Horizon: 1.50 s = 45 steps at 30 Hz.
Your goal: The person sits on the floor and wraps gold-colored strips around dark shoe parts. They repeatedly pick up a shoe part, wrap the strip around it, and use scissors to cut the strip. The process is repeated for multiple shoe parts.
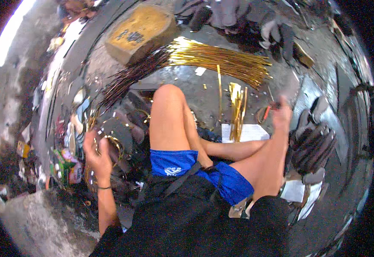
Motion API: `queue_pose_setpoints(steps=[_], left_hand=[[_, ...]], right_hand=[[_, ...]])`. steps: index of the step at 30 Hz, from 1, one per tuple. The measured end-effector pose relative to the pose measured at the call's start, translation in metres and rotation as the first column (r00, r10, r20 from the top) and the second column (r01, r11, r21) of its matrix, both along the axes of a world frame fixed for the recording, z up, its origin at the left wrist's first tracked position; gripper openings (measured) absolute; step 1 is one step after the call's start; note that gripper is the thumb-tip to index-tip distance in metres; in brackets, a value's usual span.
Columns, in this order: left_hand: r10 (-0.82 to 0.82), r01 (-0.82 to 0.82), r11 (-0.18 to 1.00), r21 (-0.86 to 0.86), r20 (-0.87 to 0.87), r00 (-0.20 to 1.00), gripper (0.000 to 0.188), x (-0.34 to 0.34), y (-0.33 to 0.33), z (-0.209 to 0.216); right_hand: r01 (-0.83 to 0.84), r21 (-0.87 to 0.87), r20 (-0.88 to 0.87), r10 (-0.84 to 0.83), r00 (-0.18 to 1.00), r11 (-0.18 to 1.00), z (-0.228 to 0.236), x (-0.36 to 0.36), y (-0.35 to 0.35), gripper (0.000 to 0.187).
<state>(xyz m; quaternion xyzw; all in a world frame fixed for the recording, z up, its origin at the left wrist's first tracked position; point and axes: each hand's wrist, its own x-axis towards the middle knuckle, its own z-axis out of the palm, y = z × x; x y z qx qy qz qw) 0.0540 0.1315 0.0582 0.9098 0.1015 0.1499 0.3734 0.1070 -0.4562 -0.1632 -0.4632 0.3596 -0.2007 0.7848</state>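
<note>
Tan-topped block (155,18) bearing small dark pieces (130,36); colourful packet (75,174) at left; white sheet (293,191) at right.

floor (200,97): dark grey, worn. directly on it: one thick tan-topped block (155,19), small dark pieces scattered on top; one long fanned spread of thin metal strips (212,55), dark at left, shiny gold at right, just beside the block; one single gold strip (220,92); one smaller gold bundle (237,105), lower end over a white sheet (257,132); one small white scrap (200,70).
</note>
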Motion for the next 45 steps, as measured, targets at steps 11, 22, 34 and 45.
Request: queue_pose_setpoints(steps=[11,22,34,45], left_hand=[[-0.538,0.43,0.799,-0.42,-0.182,0.823,0.071,0.043,-0.111,-0.057],[-0.45,0.323,0.842,-0.432,-0.231,0.863,0.067,0.031,-0.109,-0.063],[-0.405,0.409,0.91,-0.076,0.058,0.912,0.051,0.045,-0.117,-0.048],[-0.684,0.345,0.293,-0.892,0.056,0.727,0.021,0.119,-0.235,-0.011]], right_hand=[[-0.651,-0.62,-0.624,0.229,0.747,0.438,-0.024,0.024,0.193,0.038],[-0.752,-0.54,-0.818,-0.024,0.575,0.379,-0.026,-0.016,0.143,0.037],[-0.562,-0.162,-0.367,0.479,0.798,0.811,0.041,-0.024,0.138,0.029],[-0.636,-0.044,0.031,0.637,0.77,0.771,0.182,-0.128,0.228,0.027]])
